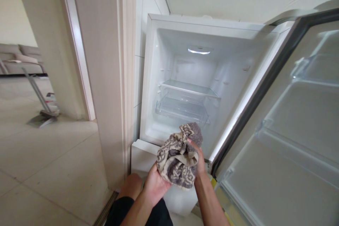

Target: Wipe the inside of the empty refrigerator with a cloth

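Note:
A bunched-up cloth (177, 169), grey-brown with a cream scroll pattern, is held between both my hands in front of the open fridge (152, 77). My left hand (156, 183) cups it from below on the left, palm up, its fingers mostly hidden under the cloth. On the right side, my right hand (199, 159) grips the cloth, with the thumb lying on top. Inside the fridge are a glass shelf (189, 87) and, under it, a clear drawer (182, 109).
The fridge door (296, 123) stands open on the right, with clear racks on its inside. A wooden door frame (106, 77) rises close on the left. Past it, a broom and dustpan (43, 116) stand on the tiled floor, and a sofa (21, 58) is farther back.

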### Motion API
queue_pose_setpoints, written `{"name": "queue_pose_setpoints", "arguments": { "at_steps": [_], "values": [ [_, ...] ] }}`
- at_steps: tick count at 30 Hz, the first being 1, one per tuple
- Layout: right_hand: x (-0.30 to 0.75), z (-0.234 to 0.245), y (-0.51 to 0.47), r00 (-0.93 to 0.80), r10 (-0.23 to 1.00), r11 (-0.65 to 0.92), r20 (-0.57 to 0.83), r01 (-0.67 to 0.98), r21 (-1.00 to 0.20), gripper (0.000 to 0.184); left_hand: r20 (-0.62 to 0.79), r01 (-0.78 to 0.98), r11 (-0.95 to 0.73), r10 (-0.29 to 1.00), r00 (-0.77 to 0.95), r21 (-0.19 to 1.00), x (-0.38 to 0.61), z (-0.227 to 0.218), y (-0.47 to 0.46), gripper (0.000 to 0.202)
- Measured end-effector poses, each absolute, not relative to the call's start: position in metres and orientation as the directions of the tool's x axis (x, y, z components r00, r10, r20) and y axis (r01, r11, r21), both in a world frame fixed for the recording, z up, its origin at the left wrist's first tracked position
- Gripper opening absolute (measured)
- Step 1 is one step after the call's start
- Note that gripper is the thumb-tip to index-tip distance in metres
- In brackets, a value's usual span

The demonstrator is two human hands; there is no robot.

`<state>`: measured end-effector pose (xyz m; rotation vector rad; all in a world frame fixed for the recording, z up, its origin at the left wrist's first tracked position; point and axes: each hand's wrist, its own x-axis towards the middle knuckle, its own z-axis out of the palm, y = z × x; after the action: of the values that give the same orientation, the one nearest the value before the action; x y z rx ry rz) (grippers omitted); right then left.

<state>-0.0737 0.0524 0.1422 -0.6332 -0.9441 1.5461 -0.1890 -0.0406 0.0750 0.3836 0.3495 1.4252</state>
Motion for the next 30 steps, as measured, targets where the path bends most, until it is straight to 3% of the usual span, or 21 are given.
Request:
{"name": "queue_pose_setpoints", "arguments": {
  "at_steps": [5, 9, 12, 14, 17, 20, 22, 25, 28, 30],
  "values": [
    [-0.065, 0.145, 0.057, -0.086, 0.994, 0.02, 0.068, -0.472, -0.881, 0.054, 0.037, -0.905, 0.059, 0.996, 0.082, 0.421, -0.201, 0.083, -0.037, 0.044],
    [-0.061, 0.142, 0.066, -0.077, 0.962, 0.246, 0.262, -0.17, -0.954, 0.05, 0.092, -0.926, -0.047, 0.996, -0.013, 0.375, -0.205, 0.093, -0.039, 0.043],
    [-0.063, 0.14, 0.068, -0.183, 0.862, 0.477, 0.473, -0.028, -0.879, 0.036, 0.102, -0.904, -0.193, 0.981, -0.167, 0.382, -0.203, 0.096, -0.039, 0.04],
    [-0.068, 0.137, 0.066, -0.249, 0.779, 0.592, 0.576, -0.011, -0.806, 0.032, 0.123, -0.845, -0.28, 0.96, -0.251, 0.456, -0.198, 0.095, -0.036, 0.043],
    [-0.081, 0.127, 0.061, -0.321, 0.646, 0.73, 0.692, -0.007, -0.684, 0.046, 0.195, -0.705, -0.38, 0.923, -0.332, 0.599, -0.19, 0.088, -0.03, 0.053],
    [-0.096, 0.114, 0.052, -0.432, 0.491, 0.837, 0.757, -0.008, -0.547, 0.06, 0.228, -0.63, -0.43, 0.897, -0.378, 0.647, -0.185, 0.083, -0.026, 0.068],
    [-0.104, 0.106, 0.045, -0.474, 0.433, 0.867, 0.767, -0.012, -0.498, 0.065, 0.214, -0.596, -0.431, 0.891, -0.401, 0.677, -0.186, 0.085, -0.023, 0.077],
    [-0.109, 0.096, 0.035, -0.517, 0.427, 0.853, 0.742, -0.043, -0.521, 0.079, 0.125, -0.494, -0.404, 0.854, -0.505, 0.77, -0.194, 0.102, -0.018, 0.086],
    [-0.107, 0.092, 0.031, -0.576, 0.474, 0.763, 0.666, -0.109, -0.637, 0.09, 0.033, -0.399, -0.381, 0.756, -0.653, 0.834, -0.208, 0.123, -0.011, 0.081],
    [-0.103, 0.094, 0.033, -0.592, 0.532, 0.643, 0.606, -0.183, -0.744, 0.084, 0.021, -0.366, -0.401, 0.698, -0.716, 0.84, -0.218, 0.134, -0.007, 0.076]
  ]
}}
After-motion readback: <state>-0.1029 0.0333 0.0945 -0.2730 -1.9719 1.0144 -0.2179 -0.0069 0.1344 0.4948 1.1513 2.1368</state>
